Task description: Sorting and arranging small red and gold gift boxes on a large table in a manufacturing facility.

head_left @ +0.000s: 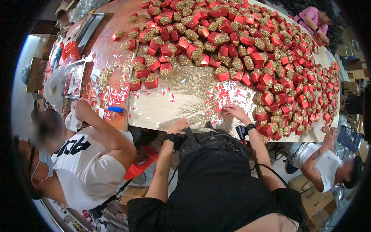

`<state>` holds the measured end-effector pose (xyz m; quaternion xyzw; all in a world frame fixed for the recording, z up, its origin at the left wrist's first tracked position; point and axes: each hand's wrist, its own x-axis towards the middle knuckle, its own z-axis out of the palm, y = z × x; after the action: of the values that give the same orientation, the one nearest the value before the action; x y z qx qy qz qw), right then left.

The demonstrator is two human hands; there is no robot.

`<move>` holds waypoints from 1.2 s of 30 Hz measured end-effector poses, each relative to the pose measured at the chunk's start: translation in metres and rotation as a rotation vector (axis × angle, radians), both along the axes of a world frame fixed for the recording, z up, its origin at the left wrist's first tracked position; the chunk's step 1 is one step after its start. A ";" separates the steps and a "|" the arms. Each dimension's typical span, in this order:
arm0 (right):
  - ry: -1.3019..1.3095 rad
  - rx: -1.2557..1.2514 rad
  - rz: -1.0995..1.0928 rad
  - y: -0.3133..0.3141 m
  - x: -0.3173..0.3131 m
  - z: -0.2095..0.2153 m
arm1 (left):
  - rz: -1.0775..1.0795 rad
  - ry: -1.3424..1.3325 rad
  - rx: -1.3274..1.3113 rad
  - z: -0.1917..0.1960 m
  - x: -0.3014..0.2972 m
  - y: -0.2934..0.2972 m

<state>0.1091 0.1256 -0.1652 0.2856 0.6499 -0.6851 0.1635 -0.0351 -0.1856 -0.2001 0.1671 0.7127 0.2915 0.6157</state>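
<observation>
— Where are the hands?
— The left hand (178, 125) rests curled on the counter (154, 110) edge, holding nothing. The right hand (233, 111) pinches red-and-white paper scraps (222, 98) beside the heaped small red gift boxes (266, 98).

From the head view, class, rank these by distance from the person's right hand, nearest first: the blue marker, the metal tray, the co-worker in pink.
From the right hand:
1. Blue marker, to its left on the table.
2. Metal tray, far upper left.
3. Co-worker in pink, at the far upper right; close to the tray's distance, so hard to call.
</observation>
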 end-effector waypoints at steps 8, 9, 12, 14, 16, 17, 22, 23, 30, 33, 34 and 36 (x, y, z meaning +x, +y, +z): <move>0.120 0.928 -0.274 0.063 0.028 -0.044 | 0.406 0.539 0.329 0.018 -0.020 0.018; 0.031 0.811 -0.308 0.068 0.023 -0.042 | 0.401 0.703 0.291 0.018 -0.024 0.011; -0.024 0.929 -0.311 0.064 0.000 -0.042 | 0.523 0.923 0.025 0.021 -0.031 -0.011; -0.082 1.113 -0.330 0.073 -0.012 -0.055 | 0.554 1.103 -0.110 0.031 -0.047 -0.003; 0.011 1.157 -0.341 0.065 -0.030 -0.059 | 0.585 1.305 -0.269 0.036 -0.061 0.002; 0.105 1.204 -0.345 0.058 -0.039 -0.059 | 0.582 1.309 -0.262 0.034 -0.066 0.009; 0.261 0.965 -0.023 0.010 -0.068 -0.031 | 0.016 1.198 -0.198 0.061 -0.054 0.059; 0.271 0.936 0.057 0.004 -0.070 -0.025 | -0.087 1.098 -0.051 0.052 -0.051 0.063; 0.293 1.206 0.092 0.017 -0.082 -0.009 | 0.025 0.952 0.097 0.062 -0.022 0.088; 0.283 1.287 0.236 0.007 -0.084 -0.001 | -0.078 1.058 -0.071 0.069 -0.019 0.093; 0.336 1.240 0.272 -0.001 -0.084 0.003 | -0.170 1.082 -0.138 0.073 -0.017 0.095; 0.381 1.252 0.387 -0.015 -0.077 0.007 | -0.262 0.999 0.033 0.062 -0.011 0.099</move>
<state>0.0325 0.1105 -0.1581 0.0794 0.9805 -0.1770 -0.0303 -0.0464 -0.0864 -0.1377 0.3834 0.8882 0.1078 0.2291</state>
